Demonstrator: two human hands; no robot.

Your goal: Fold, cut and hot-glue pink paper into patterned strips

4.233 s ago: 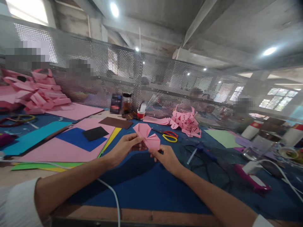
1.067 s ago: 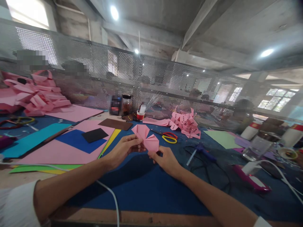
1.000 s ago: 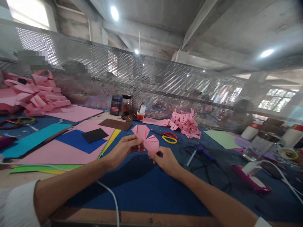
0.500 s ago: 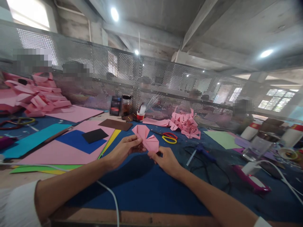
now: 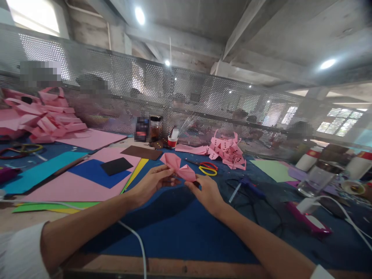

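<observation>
A folded pink paper piece [image 5: 178,164], shaped like a bow with a pinched middle, is held above the blue table cover [image 5: 162,240]. My left hand [image 5: 158,180] grips its left half between thumb and fingers. At its lower right end my right hand [image 5: 207,190] pinches it, thumb below and fingers partly hidden behind. Just beyond the right hand lie scissors [image 5: 208,168] with red and yellow handles. A blue glue gun [image 5: 251,186] rests further right with its cord.
Coloured sheets, including a blue sheet [image 5: 97,173] and a black piece [image 5: 116,166], lie at left. Pink paper strips [image 5: 50,120] are heaped behind them. Dotted pink pieces [image 5: 228,151] sit by the mesh screen [image 5: 203,97]. A glass jar [image 5: 316,180] and a white cable [image 5: 139,240] are also there.
The folded pink paper has tipped flatter, so its lower face shows less. Its right end has risen slightly with my right hand; both hands keep their hold.
</observation>
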